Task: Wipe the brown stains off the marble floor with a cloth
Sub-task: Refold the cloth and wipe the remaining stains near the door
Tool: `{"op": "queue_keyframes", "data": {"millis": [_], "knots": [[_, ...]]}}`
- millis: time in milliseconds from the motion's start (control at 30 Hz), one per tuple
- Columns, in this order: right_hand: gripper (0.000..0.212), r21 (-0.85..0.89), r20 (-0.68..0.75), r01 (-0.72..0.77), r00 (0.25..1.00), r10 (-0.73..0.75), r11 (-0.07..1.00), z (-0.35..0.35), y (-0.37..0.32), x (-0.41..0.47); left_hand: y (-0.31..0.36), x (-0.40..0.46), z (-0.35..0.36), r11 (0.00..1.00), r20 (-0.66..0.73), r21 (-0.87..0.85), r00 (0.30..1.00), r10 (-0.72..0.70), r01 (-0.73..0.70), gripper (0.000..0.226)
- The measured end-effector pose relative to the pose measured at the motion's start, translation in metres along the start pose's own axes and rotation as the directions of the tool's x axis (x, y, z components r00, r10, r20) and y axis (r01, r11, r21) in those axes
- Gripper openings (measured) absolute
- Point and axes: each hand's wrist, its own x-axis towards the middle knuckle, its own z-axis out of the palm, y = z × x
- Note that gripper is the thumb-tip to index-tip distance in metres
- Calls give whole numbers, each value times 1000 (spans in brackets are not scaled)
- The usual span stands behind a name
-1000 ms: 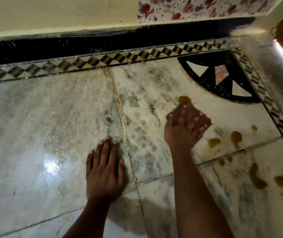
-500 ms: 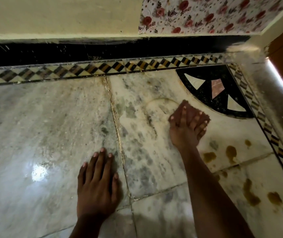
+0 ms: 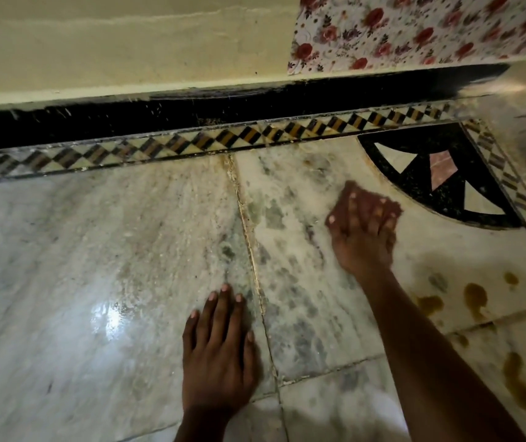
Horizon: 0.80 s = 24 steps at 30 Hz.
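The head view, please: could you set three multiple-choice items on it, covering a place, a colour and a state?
1. Where do the remaining stains lie, relative to the right hand?
A. To its right
B. To its left
C. On the wall

2. What colour is the cloth?
A. Blue
B. Reddish-brown
C. White

3. How does the left hand lie?
A. Clenched in the air
B. Gripping a bucket
C. Flat on the marble

Answers: 1 A, stains lie right of the right hand; 2 B, the cloth under its fingers; 3 C, the left hand has straight fingers.
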Motion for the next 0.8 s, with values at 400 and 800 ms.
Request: {"op": "queue_keyframes", "data": {"millis": [400, 800], "knots": [[70, -96, 120, 517, 854, -506, 850, 36, -82, -52, 0, 0, 4, 1000, -99, -7, 995, 10, -11, 62], [66, -11, 125, 349, 930, -345, 937, 15, -119, 25, -5, -3, 6, 1000, -15, -10, 1000, -9, 8, 66]]}}
